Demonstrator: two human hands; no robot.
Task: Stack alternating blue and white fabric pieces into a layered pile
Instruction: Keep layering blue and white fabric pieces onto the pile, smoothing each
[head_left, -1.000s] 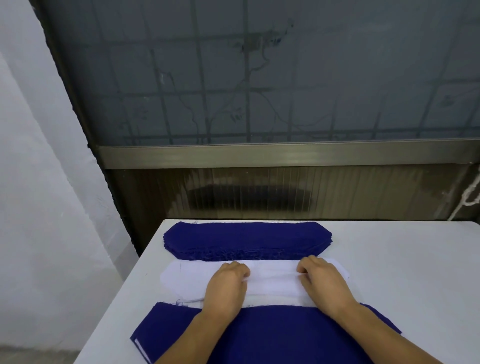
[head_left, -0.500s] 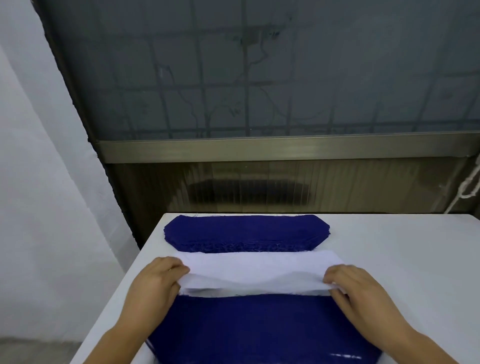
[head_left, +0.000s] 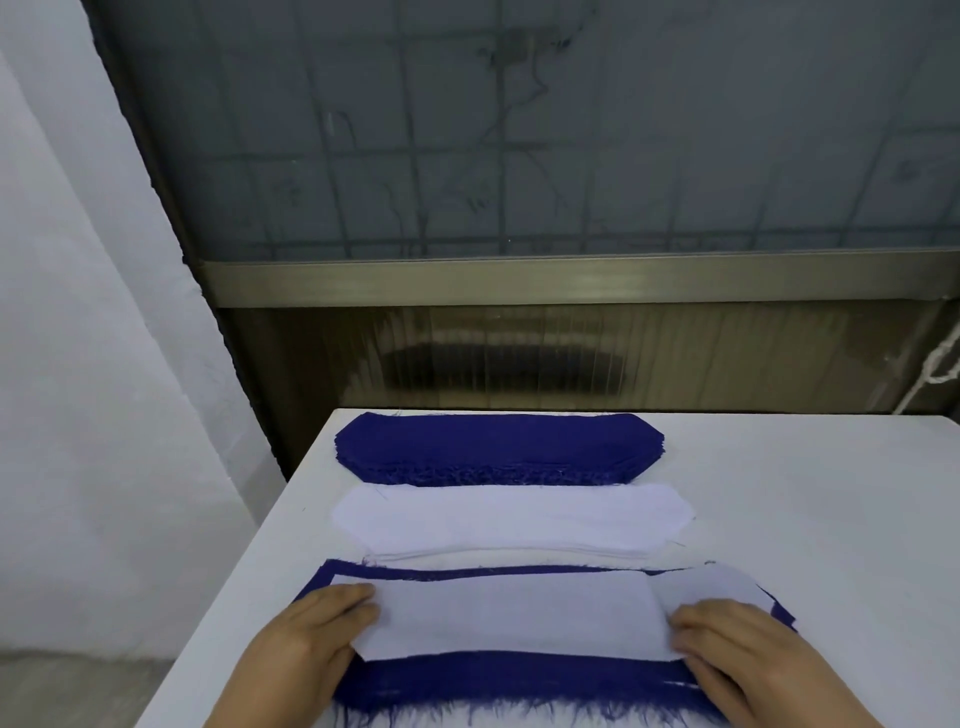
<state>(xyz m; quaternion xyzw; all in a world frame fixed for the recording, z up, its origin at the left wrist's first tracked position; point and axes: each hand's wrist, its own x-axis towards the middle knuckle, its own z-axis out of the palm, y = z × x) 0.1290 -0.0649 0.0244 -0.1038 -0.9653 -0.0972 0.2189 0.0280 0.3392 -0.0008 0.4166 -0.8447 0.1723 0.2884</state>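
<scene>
1. The left hand (head_left: 311, 631), low in the frame left of centre, rests on the left end of the white piece (head_left: 511, 616); its fingers lie on the cloth's edge, but whether they pinch it I cannot tell.
2. That white piece lies on the blue piece (head_left: 519, 680) in the lower middle. It looks thin, light and limp, so it is best taken at both ends and kept taut.
3. The right hand (head_left: 737, 654), lower right, holds the right end, where the cloth is folded over.
4. Above, mid-frame on the white surface (head_left: 831, 519), lie the white stack (head_left: 511, 519) and the blue stack (head_left: 498, 447).
5. Hard to make out: both thumbs, layer counts, and the pile's frayed near edge, cut off by the frame.
</scene>
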